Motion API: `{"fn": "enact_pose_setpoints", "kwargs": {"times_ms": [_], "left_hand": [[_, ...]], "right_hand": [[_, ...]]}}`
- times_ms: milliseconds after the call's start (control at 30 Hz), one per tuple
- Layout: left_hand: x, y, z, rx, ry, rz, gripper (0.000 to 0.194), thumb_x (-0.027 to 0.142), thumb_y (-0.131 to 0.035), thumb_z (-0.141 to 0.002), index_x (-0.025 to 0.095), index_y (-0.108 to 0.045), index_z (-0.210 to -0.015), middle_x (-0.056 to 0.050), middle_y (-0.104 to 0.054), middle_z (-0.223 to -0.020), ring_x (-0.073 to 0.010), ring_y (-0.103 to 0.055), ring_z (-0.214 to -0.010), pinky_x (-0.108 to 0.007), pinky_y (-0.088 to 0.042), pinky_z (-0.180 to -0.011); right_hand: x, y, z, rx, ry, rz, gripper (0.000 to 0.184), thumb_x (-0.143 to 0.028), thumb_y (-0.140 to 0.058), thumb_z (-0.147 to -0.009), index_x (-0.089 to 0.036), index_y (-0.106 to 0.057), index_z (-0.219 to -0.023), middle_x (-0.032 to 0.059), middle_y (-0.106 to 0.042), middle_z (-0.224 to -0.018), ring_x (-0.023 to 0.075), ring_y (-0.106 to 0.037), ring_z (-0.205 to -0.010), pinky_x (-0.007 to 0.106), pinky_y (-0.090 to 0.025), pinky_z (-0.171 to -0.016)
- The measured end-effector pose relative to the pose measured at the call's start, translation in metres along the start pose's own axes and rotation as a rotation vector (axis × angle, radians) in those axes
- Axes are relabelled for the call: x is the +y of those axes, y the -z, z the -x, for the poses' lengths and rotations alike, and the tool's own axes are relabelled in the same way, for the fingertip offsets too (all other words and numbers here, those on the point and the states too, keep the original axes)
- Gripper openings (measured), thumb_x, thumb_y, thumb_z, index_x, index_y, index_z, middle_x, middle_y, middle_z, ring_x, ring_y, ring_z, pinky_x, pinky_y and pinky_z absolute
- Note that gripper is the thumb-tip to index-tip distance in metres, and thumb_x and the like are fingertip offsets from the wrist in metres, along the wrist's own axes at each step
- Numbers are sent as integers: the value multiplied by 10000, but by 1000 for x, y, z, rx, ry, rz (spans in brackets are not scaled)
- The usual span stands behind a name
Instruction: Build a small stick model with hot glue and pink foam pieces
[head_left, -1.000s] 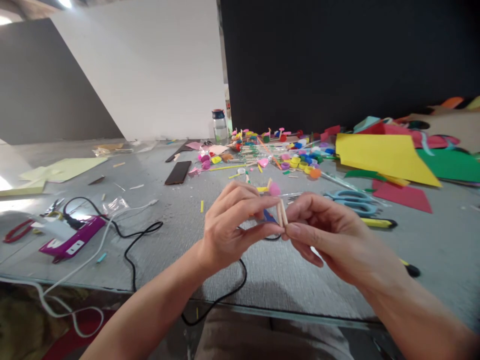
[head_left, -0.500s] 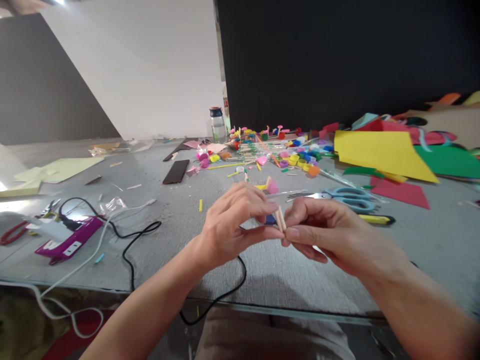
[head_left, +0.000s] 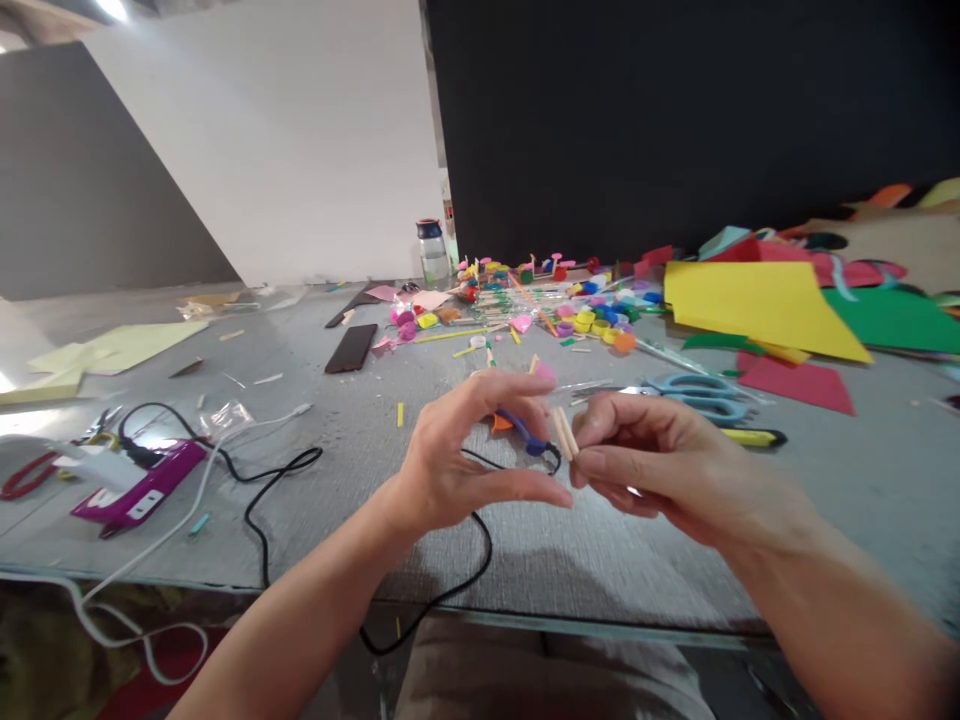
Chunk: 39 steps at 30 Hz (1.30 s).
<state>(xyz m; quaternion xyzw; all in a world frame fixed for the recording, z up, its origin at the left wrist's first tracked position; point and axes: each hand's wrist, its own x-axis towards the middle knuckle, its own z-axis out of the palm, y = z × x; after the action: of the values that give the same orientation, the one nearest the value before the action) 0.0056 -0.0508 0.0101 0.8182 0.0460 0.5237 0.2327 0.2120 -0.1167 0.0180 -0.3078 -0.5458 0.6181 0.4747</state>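
Two short pale wooden sticks (head_left: 565, 434) stand side by side, pinched between the thumb and fingers of my right hand (head_left: 645, 460). My left hand (head_left: 480, 445) is just left of them, its thumb and fingers spread apart with nothing between them. Behind my left hand lies a blue tool with an orange part and a black cord (head_left: 529, 435), which looks like a hot glue gun; my fingers partly cover it. Light blue scissors (head_left: 701, 395) rest beyond my right hand, with a yellow and black cutter (head_left: 754, 438) beside them.
Bottle caps (head_left: 600, 322) and small sticks spread across the back of the table. Yellow paper (head_left: 757, 305) and other coloured sheets lie at right. A phone (head_left: 352, 348), a bottle (head_left: 431, 252), a purple power strip (head_left: 142, 488) and loose cables are toward the left.
My left thumb and fingers have opened and come away from the wooden sticks. My right hand keeps its pinch on them, nearly in the same spot.
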Motion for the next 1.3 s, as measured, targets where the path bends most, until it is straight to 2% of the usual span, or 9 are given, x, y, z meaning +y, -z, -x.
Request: {"fn": "enact_pose_setpoints", "kwargs": {"times_ms": [100, 167, 267, 400, 567, 833, 1300], "left_hand": [[5, 1, -3, 71, 204, 103, 397, 443, -737, -869, 209, -670, -1182, -19, -707, -818, -149, -675, -785, -312, -573, -800], [7, 2, -6, 92, 340, 134, 258, 424, -692, -910, 191, -718, -1018, -16, -693, -769, -122, -645, -716, -265, -556, -720], [7, 2, -9, 44, 473, 198, 267, 413, -701, -904, 165, -701, -805, 0, -647, -659, -87, -580, -601, -206, -501, -579], [2, 2, -8, -21, 577, 380, 244, 390, -724, -888, 156, -675, -837, -6, -661, -662, -88, -600, -578, -205, -517, -566], [-1, 1, -6, -48, 600, 531, 216, 344, -764, -859, 159, -656, -878, -10, -686, -682, -101, -649, -591, -216, -550, -591], [2, 0, -8, -56, 605, 565, 164, 279, -757, -866, 158, -647, -856, 5, -684, -670, -88, -650, -589, -207, -551, -606], [-1, -2, -6, -41, 626, 556, 191, 312, -768, -848, 171, -639, -843, -7, -690, -693, -101, -663, -591, -214, -567, -597]], "right_hand": [[-1, 3, 0, 36, 13, 76, 212, -306, -813, -817, -185, -674, -713, -32, -592, -624, 36, -430, -457, 179, -279, -392], [-1, 5, 1, 68, 9, 152, 202, -309, -807, -820, -190, -677, -720, -34, -574, -621, 44, -437, -464, 192, -287, -404], [0, 5, 1, 102, -5, 252, 176, -313, -786, -832, -196, -691, -740, -24, -574, -633, 57, -443, -481, 211, -297, -418], [-1, 5, 2, 117, -9, 304, 176, -312, -757, -842, -198, -684, -730, -20, -573, -628, 65, -434, -486, 219, -299, -423], [-4, 3, 4, 109, -4, 331, 181, -311, -744, -841, -196, -676, -720, -14, -582, -672, 61, -435, -494, 225, -301, -427], [-5, 2, 4, 105, -11, 349, 164, -296, -725, -836, -192, -669, -723, -7, -577, -671, 67, -419, -492, 240, -281, -430], [-4, 2, 3, 115, -9, 341, 180, -326, -751, -815, -192, -691, -711, -1, -587, -666, 68, -416, -478, 244, -263, -416]]}}
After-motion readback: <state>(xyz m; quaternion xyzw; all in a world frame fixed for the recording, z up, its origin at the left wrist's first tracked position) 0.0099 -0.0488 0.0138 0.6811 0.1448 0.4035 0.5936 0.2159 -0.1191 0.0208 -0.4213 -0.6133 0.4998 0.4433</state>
